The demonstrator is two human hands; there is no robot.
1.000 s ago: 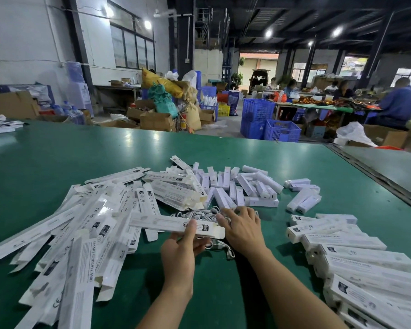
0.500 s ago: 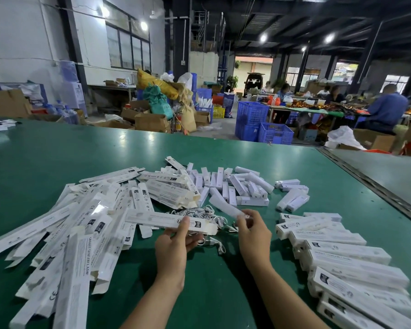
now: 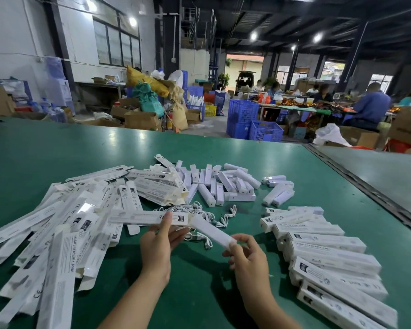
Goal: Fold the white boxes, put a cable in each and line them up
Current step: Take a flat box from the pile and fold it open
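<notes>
Head view: left hand (image 3: 156, 248) grips a folded long white cardboard box (image 3: 138, 216) over the green desk (image 3: 57, 157), right hand (image 3: 247, 255) pinches a white plastic bar (image 3: 211, 231) at its mouth; finished boxes (image 3: 323, 248) line the right, many flat blanks (image 3: 48, 224) remain

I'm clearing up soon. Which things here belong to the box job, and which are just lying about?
Job: box in left hand; white bar in right hand; flat boxes; cables; loose bars; folded boxes.

Lying about: blue crates; cartons; sacks.
</notes>
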